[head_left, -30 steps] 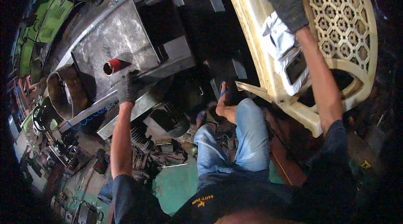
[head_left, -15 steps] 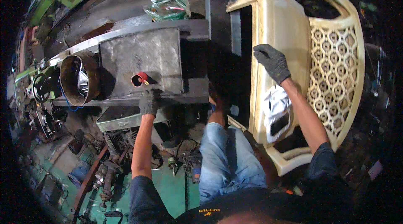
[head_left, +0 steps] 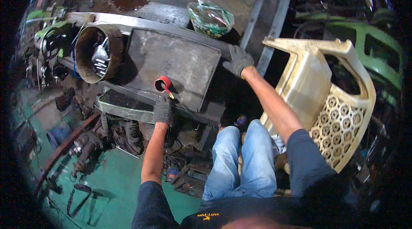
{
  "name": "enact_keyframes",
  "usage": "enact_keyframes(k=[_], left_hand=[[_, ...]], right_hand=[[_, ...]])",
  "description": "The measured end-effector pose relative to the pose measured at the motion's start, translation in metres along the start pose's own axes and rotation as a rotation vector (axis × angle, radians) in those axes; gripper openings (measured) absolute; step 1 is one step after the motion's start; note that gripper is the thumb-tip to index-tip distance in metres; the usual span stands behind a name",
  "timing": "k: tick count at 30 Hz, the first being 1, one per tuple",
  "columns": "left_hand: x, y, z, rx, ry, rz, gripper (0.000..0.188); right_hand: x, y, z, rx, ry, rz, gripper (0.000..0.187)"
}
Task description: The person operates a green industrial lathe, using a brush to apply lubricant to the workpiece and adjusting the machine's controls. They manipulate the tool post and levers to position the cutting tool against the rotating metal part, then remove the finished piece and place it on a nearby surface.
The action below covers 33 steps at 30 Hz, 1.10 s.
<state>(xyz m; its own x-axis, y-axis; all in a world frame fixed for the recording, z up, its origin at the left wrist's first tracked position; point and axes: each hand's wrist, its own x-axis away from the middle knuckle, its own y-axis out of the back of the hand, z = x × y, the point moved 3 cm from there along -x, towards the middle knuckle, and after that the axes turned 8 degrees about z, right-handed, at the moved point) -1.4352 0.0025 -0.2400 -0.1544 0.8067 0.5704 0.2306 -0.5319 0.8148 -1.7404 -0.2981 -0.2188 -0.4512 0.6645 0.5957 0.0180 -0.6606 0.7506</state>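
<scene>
My left hand (head_left: 162, 111), in a dark knit glove, rests at the near edge of a flat grey metal plate (head_left: 180, 59). Just beyond its fingertips a red cup (head_left: 159, 85) lies with its dark mouth showing, and a small red stick with a yellowish end (head_left: 171, 95) pokes out. Whether the fingers touch either one is hidden. My right hand (head_left: 239, 60), gloved too, reaches out past the plate's right edge with thumb and fingers apart and nothing in it. Close beyond it sits a green-tinted clear plastic bag (head_left: 211, 18).
A rusty metal drum (head_left: 98, 53) holding a bag of shiny metal pieces stands left of the plate. To the right, a cream plastic chair (head_left: 309, 74) with a honeycomb back lies tipped over. Greasy machine parts (head_left: 88, 145) cover the green floor (head_left: 113, 186) at lower left.
My right hand has left the cream chair and moved left and away, toward the plastic bag. The view has turned; my left hand stays by the red cup.
</scene>
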Motion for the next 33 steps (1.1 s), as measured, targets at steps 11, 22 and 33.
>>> enact_keyframes(k=[11,22,33], left_hand=[[-0.001,0.128,-0.182,0.572,0.088,0.045,0.058],[-0.320,0.164,-0.016,0.387,1.252,-0.371,0.107],[-0.330,0.124,-0.018,0.423,1.207,-0.464,0.090]], right_hand=[[-0.035,0.020,-0.012,0.020,0.007,0.269,0.114],[-0.114,0.059,-0.023,0.263,0.301,0.596,0.052],[-0.283,0.524,-0.071,0.165,0.310,-0.486,0.023]])
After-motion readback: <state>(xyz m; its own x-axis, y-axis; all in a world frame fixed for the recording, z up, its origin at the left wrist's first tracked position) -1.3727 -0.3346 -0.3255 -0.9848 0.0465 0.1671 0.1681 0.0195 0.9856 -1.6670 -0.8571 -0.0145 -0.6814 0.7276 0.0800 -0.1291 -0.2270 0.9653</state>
